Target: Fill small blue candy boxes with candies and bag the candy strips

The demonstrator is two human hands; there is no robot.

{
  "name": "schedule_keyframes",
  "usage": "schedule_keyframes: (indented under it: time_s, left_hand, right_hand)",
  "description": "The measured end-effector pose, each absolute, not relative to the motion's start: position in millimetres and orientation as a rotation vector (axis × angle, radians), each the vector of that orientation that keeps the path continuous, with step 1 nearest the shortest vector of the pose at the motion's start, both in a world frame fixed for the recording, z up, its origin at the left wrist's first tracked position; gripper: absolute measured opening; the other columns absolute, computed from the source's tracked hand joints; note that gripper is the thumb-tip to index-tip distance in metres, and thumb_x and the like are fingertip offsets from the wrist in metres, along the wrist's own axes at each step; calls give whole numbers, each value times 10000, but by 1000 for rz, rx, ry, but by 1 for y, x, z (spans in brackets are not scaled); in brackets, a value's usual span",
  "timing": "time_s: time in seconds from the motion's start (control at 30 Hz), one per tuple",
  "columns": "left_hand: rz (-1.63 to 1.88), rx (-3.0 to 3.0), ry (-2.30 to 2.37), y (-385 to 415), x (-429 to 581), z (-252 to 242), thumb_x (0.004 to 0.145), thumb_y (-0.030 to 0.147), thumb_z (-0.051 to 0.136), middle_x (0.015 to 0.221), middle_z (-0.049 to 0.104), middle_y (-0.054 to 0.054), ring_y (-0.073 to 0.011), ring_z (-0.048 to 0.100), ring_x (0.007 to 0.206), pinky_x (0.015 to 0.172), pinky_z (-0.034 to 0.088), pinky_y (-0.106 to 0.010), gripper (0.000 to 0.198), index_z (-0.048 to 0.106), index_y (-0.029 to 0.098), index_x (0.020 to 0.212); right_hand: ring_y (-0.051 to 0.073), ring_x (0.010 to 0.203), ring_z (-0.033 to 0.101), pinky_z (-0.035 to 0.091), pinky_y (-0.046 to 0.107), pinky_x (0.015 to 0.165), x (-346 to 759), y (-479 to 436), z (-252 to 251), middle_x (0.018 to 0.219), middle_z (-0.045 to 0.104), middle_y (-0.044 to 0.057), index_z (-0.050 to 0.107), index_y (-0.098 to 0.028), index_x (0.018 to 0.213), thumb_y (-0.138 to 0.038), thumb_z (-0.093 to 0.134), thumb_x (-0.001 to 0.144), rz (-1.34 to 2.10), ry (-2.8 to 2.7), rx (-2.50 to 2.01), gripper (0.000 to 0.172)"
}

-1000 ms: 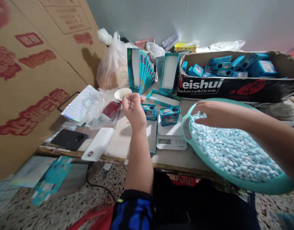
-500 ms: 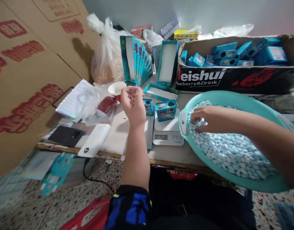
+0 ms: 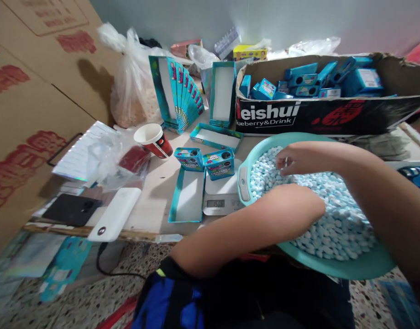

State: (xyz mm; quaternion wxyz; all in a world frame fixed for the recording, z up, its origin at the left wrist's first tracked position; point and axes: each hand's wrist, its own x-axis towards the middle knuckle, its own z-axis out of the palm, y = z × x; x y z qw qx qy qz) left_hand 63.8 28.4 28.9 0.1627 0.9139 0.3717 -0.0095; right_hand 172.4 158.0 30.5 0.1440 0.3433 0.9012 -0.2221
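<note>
A turquoise plastic basin holds a mass of pale blue and white candies. Reaching across its near rim, my left hand is at the candies, its fingers hidden behind the back of the hand. My right hand is just beyond it, over the far left of the heap, with curled fingers; whatever they grip is hidden. Left of the basin, a small blue tin stands on a white digital scale. A second blue tin stands at the far end of a shallow blue tray.
A red and white paper cup is left of the tins. Behind stand fanned blue trays and a black carton full of blue tins. A white power bank and a dark phone lie at the table's left front.
My left hand has swung from beside the cup and tins rightward into the basin. My right hand stays over the candies, turned slightly. The view has shifted right.
</note>
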Motion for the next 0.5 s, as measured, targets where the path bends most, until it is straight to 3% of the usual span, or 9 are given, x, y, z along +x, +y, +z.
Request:
schedule_keyframes:
  time_s: [0.1, 0.17, 0.23, 0.4, 0.5]
  left_hand:
    - [18, 2509, 938, 43, 52, 20, 885, 220, 609, 1033, 734, -89, -235, 684, 923, 769, 547, -332, 234, 733, 158, 1074]
    - [112, 2428, 842, 47, 44, 17, 881, 198, 624, 1237, 696, -77, -214, 645, 1113, 941, 525, -305, 406, 653, 173, 1285]
    - [169, 2421, 794, 46, 42, 14, 867, 141, 607, 1325, 661, -77, -209, 610, 1198, 1026, 488, -306, 506, 596, 177, 1372]
    - [115, 2494, 915, 41, 52, 12, 885, 110, 521, 1157, 719, -67, -217, 661, 1044, 890, 531, -328, 444, 651, 212, 1297]
    - [44, 2532, 923, 43, 54, 12, 915, 144, 524, 1003, 736, -59, -222, 669, 908, 776, 530, -334, 308, 719, 204, 1146]
  right_hand:
    - [260, 896, 639, 445, 360, 753, 168, 154, 33, 1015, 723, 75, 725, -212, 986, -272, 653, 823, -644, 2589, 921, 188]
    - [267, 901, 637, 445, 368, 764, 164, 151, 33, 1027, 721, 72, 718, -218, 1009, -278, 646, 828, -626, 2577, 881, 204]
    - [269, 898, 635, 449, 376, 777, 162, 150, 31, 1030, 715, 73, 708, -215, 998, -289, 635, 832, -611, 2582, 860, 196]
    - [267, 876, 626, 458, 387, 794, 164, 152, 20, 1003, 707, 75, 698, -210, 961, -344, 639, 807, -637, 2655, 861, 212]
    - [258, 895, 627, 464, 374, 803, 167, 153, 18, 1048, 707, 74, 698, -216, 1002, -385, 639, 805, -652, 2640, 892, 266]
